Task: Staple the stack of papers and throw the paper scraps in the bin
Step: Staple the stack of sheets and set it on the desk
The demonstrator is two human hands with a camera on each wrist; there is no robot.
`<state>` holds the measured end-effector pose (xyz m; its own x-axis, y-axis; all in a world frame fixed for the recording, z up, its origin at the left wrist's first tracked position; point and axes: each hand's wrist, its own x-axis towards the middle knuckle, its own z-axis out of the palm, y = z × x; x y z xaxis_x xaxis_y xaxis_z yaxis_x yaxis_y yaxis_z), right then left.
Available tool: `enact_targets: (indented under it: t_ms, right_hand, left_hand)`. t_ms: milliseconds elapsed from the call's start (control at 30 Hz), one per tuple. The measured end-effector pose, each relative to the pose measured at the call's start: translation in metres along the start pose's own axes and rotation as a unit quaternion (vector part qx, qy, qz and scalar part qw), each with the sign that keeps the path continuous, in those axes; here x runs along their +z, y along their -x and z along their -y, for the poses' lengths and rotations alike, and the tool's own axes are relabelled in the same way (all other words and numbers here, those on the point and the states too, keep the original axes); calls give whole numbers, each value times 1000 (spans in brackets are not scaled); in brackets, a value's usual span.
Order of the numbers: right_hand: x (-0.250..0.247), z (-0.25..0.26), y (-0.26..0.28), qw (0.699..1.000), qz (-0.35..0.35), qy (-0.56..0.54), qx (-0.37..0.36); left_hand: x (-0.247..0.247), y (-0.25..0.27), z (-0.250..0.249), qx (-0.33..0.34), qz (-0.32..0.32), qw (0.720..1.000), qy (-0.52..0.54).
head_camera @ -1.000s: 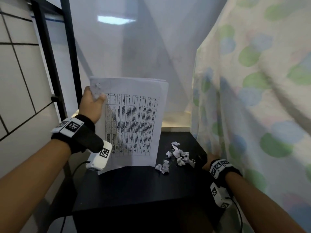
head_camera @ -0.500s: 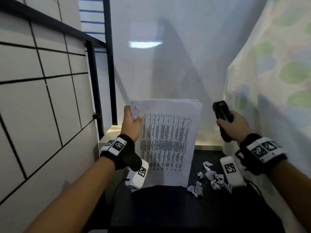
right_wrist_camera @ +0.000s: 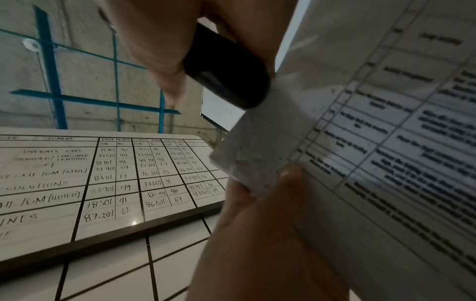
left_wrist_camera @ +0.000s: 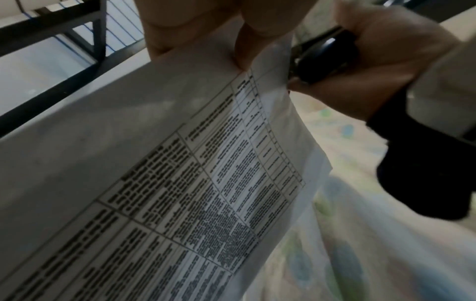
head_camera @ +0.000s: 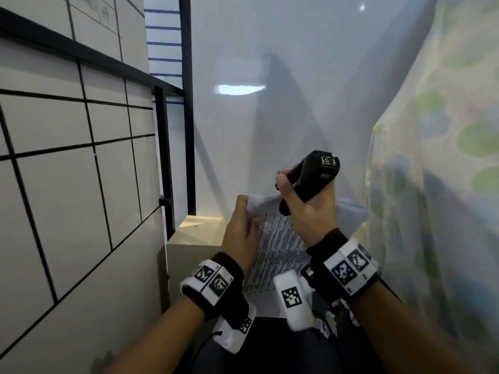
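Observation:
My left hand (head_camera: 245, 211) pinches the top left corner of the printed paper stack (head_camera: 280, 252) and holds it upright above the black table (head_camera: 270, 346). My right hand (head_camera: 290, 193) grips a black stapler (head_camera: 310, 179), whose lower end meets the stack's top edge beside my left thumb. In the left wrist view the stack (left_wrist_camera: 180, 163) hangs from my fingers (left_wrist_camera: 244, 40), with the stapler (left_wrist_camera: 324, 57) just right of them. The right wrist view shows the stapler (right_wrist_camera: 226, 69) against the crumpled corner (right_wrist_camera: 252, 163). Paper scraps (head_camera: 334, 317) lie on the table, mostly hidden behind my right wrist.
A gridded whiteboard (head_camera: 67, 184) in a black frame (head_camera: 186, 103) stands close on the left. A flowered curtain (head_camera: 445, 184) hangs close on the right. Behind the table runs a pale ledge (head_camera: 199, 228) under a white wall. No bin is in view.
My right hand lifted the stapler from the table's right side and brought it across to the stack's top left corner. The left hand kept its hold on the stack.

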<state>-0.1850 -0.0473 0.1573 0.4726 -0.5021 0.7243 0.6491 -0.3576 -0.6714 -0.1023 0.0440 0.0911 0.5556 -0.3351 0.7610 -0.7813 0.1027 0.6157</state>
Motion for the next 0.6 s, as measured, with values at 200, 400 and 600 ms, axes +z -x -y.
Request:
enact_targets:
  t_ms: [200, 400, 600]
  right_hand:
    - [4, 8, 6, 998, 31, -61, 13]
    - [4, 5, 12, 1000, 19, -25, -1]
    - [9, 1, 14, 999, 8, 37, -4]
  left_hand:
    - [6, 6, -2, 39, 24, 999, -2]
    - [6, 2, -1, 14, 13, 1000, -15]
    - [13, 7, -1, 32, 45, 998, -25]
